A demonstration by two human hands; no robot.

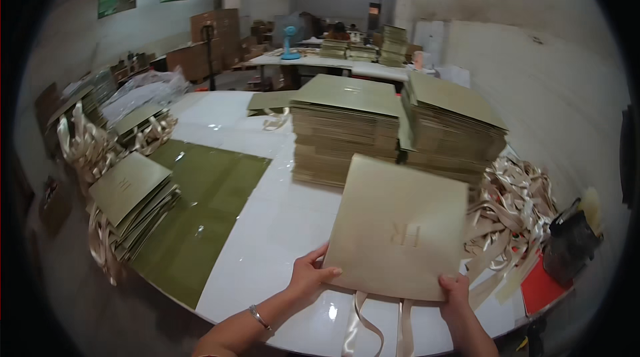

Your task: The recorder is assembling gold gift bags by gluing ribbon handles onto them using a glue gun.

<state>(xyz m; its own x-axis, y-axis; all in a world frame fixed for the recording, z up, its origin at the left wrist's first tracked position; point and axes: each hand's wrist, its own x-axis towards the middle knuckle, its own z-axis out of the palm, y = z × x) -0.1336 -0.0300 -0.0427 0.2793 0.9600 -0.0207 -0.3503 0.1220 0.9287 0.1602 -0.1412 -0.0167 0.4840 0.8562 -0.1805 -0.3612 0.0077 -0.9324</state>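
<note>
Between my two hands I hold a flat, folded beige-gold paper gift bag point(393, 224), tilted up over the table. My left hand point(312, 274) grips its lower left corner, thumb on the front face. At the lower right corner my right hand point(455, 292) pinches the bag, thumb in front. Satin ribbon handles point(404, 330) hang from its lower edge. The fingers behind the bag are hidden. Behind it rise two tall stacks of flat bags, one on the left point(347, 137) and one on the right point(453, 130).
A tangled pile of loose ribbons point(510, 204) lies to the right, near a black container point(570, 244) and a red sheet point(541, 287). On the left, ribboned bags point(133, 190) are stacked on a green mat point(210, 190). A blue fan point(290, 44) stands on a farther table.
</note>
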